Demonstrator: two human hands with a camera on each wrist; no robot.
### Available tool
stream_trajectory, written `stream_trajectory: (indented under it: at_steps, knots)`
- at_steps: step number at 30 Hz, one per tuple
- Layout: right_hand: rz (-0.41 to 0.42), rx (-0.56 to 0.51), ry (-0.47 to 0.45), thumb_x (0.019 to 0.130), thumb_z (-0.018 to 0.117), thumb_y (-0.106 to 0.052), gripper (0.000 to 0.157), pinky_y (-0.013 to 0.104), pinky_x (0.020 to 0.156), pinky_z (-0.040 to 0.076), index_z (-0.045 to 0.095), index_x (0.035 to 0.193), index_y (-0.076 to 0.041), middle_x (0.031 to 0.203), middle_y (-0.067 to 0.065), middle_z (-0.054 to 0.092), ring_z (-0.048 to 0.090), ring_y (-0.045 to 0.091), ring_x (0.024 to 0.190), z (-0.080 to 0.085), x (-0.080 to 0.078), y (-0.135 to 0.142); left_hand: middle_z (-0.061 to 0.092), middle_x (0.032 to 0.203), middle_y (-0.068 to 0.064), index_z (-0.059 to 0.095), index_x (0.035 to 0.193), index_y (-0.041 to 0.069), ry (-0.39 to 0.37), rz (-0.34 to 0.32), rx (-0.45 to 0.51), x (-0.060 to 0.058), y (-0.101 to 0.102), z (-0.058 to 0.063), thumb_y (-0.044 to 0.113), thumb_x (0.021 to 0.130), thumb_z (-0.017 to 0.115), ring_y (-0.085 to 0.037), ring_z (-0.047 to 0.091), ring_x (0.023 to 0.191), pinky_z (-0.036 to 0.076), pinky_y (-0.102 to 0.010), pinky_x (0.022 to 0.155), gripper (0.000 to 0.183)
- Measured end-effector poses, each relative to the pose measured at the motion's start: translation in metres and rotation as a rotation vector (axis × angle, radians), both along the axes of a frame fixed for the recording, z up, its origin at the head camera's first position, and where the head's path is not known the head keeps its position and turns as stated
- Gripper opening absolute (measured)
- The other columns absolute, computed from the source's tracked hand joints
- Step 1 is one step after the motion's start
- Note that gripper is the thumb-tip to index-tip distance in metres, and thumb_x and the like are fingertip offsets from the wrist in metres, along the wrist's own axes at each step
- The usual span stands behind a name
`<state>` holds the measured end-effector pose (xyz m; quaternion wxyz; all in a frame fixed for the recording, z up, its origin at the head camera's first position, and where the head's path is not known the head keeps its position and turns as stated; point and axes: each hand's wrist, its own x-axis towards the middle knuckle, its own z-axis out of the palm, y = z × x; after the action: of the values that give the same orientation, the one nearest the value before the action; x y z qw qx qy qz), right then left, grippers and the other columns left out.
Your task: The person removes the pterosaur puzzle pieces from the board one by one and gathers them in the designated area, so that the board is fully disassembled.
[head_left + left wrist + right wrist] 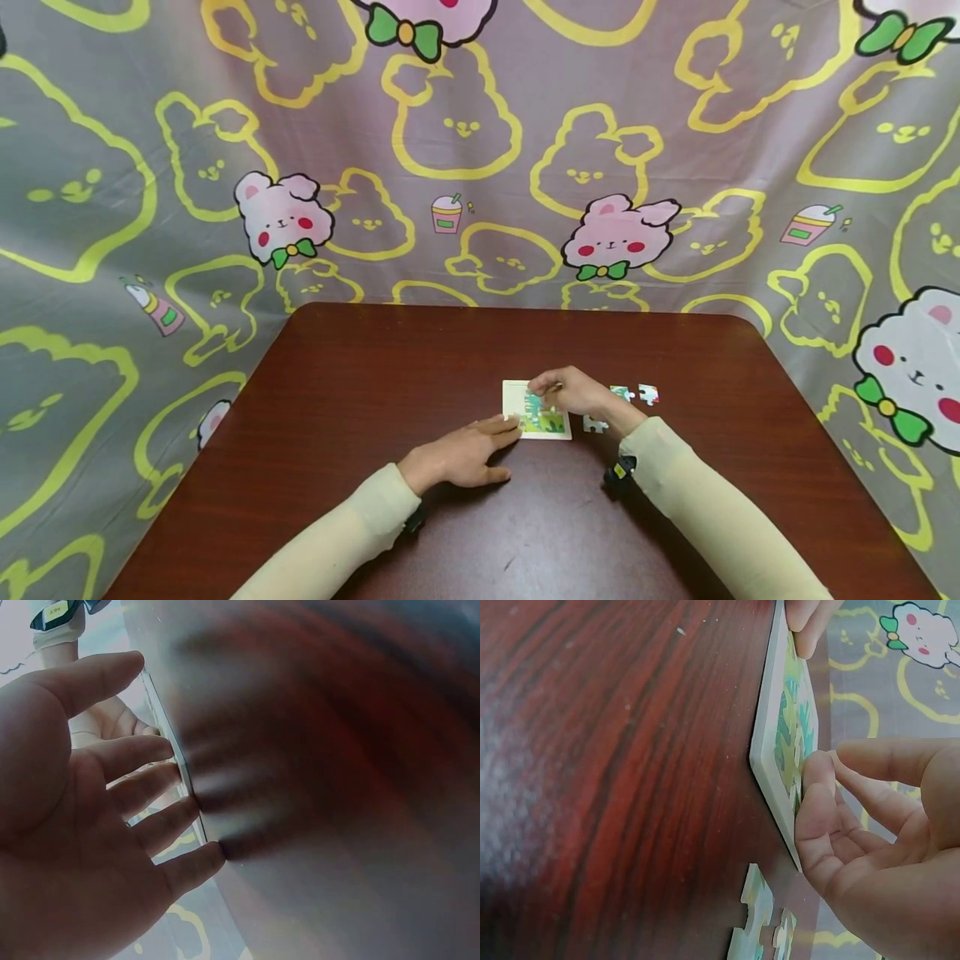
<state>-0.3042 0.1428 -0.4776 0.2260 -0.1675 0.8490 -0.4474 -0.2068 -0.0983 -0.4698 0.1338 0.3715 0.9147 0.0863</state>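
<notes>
A small jigsaw puzzle board (pixel 553 435) with a pale rim lies on the table, partly filled with a green and teal picture. My left hand (pixel 467 454) lies flat to its left, fingers spread and straight, the fingertips at the board's left edge. Over the upper right of the board is my right hand (pixel 576 392), its fingers bent and thumb close to the index fingertip. In the right wrist view these fingers (pixel 819 802) touch or nearly touch the board's face; whether a piece is between them cannot be made out.
Loose puzzle pieces lie right of the board: one piece (pixel 648 394) farther out, another piece (pixel 596 424) by the right wrist, and one (pixel 621 393) partly behind the forearm. Dark brown tabletop (pixel 375 375) surrounds them, and a patterned curtain (pixel 465 150) hangs behind.
</notes>
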Motion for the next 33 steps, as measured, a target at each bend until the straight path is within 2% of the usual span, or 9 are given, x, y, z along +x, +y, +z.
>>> stream_trajectory:
  at_steps: [9, 14, 21, 27, 33]
  knots:
    - [0.018, -0.022, -0.022, 0.087, 0.06, 0.005, 0.037, 0.029, 0.067, 0.049, 0.067, 0.123, 0.0, 0.116, 0.018, 0.066, 0.059, 0.019, 0.093, 0.0012, -0.0006, -0.0014, 0.033, 0.164, -0.005, 0.04, 0.154, 0.011, -0.002, 0.002, 0.002, -0.0008, -0.0004, -0.0023, 0.039, 0.098, 0.06, -0.025, 0.027, 0.153, 0.027, -0.037, 0.124, 0.066]
    - [0.012, 0.0, -0.018, 0.087, 0.06, 0.004, 0.036, 0.028, 0.068, 0.05, 0.069, 0.121, -0.003, 0.113, 0.014, 0.067, 0.058, 0.018, 0.094, 0.001, -0.0015, -0.0027, 0.032, 0.164, -0.005, 0.04, 0.154, 0.011, -0.003, 0.003, 0.006, -0.0011, -0.0007, -0.0019, 0.04, 0.098, 0.06, -0.026, 0.027, 0.153, 0.027, -0.038, 0.124, 0.066]
    - [0.035, 0.033, 0.047, 0.089, 0.059, 0.003, 0.036, 0.03, 0.079, 0.054, 0.068, 0.123, -0.001, 0.115, 0.015, 0.069, 0.063, 0.023, 0.105, 0.0026, 0.0005, -0.0043, 0.031, 0.164, -0.005, 0.039, 0.154, 0.011, -0.01, 0.008, 0.004, -0.001, -0.0007, -0.0014, 0.04, 0.098, 0.06, -0.026, 0.027, 0.153, 0.027, -0.038, 0.124, 0.066]
    - [0.037, 0.092, 0.055, 0.092, 0.057, 0.001, 0.038, 0.034, 0.084, 0.055, 0.068, 0.127, -0.006, 0.12, 0.012, 0.069, 0.063, 0.024, 0.113, 0.0023, -0.0003, -0.0053, 0.032, 0.164, -0.005, 0.039, 0.154, 0.011, -0.013, 0.007, 0.001, 0.0001, -0.0008, -0.0007, 0.039, 0.098, 0.06, -0.027, 0.027, 0.153, 0.027, -0.038, 0.124, 0.066]
    - [0.03, 0.075, 0.044, 0.091, 0.056, 0.003, 0.035, 0.03, 0.077, 0.052, 0.068, 0.123, -0.007, 0.113, 0.01, 0.068, 0.061, 0.02, 0.102, 0.0007, -0.0013, -0.006, 0.03, 0.165, -0.005, 0.038, 0.154, 0.012, -0.011, 0.008, 0.003, -0.0004, -0.0012, -0.0022, 0.04, 0.098, 0.06, -0.026, 0.026, 0.154, 0.027, -0.038, 0.124, 0.066]
